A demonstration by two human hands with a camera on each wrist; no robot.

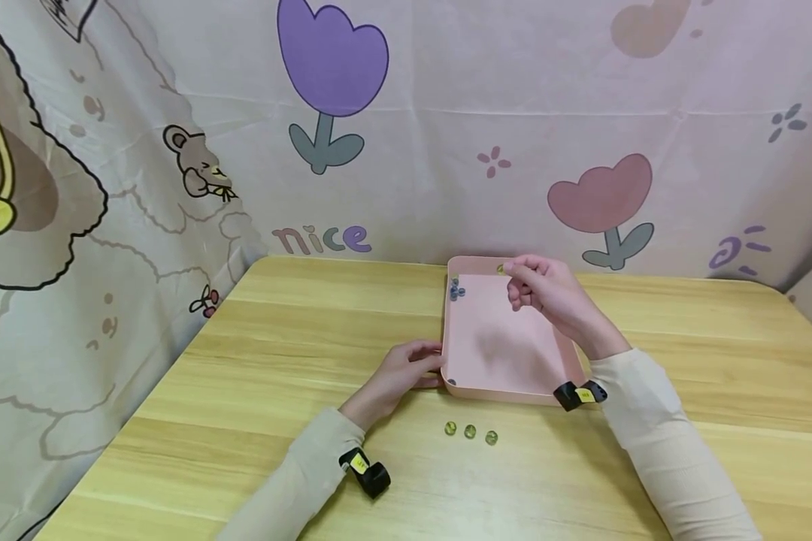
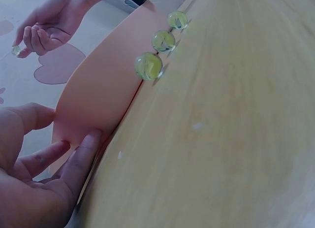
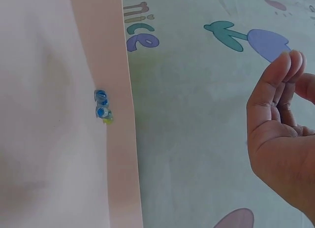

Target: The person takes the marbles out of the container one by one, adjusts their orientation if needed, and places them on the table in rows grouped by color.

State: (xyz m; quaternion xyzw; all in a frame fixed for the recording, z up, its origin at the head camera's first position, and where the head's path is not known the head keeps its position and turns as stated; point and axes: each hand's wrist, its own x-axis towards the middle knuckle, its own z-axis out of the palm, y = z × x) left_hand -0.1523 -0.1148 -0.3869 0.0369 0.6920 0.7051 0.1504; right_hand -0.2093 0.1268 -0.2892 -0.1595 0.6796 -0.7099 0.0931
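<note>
A pink tray (image 1: pixel 507 394) lies on the table. Above its far side, my right hand (image 1: pixel 548 293) pinches a yellow-green marble (image 1: pixel 501 269) between thumb and finger; the left wrist view also shows this marble (image 2: pixel 16 50). My left hand (image 1: pixel 402 372) touches the outside of the tray near its front left corner, its fingertips (image 2: pixel 91 139) against the wall. Inside, several blue marbles (image 3: pixel 102 104) cluster at the left wall near the far corner, a yellow-green one among them. Three yellow-green marbles (image 1: pixel 470 431) form a row on the table before the tray.
The wooden table (image 1: pixel 311 330) ends at a printed cloth (image 1: pixel 433 188) hanging behind and to the left. One small dark marble (image 1: pixel 452 382) sits in the tray's front left corner. Each wrist wears a black camera band (image 1: pixel 372 477).
</note>
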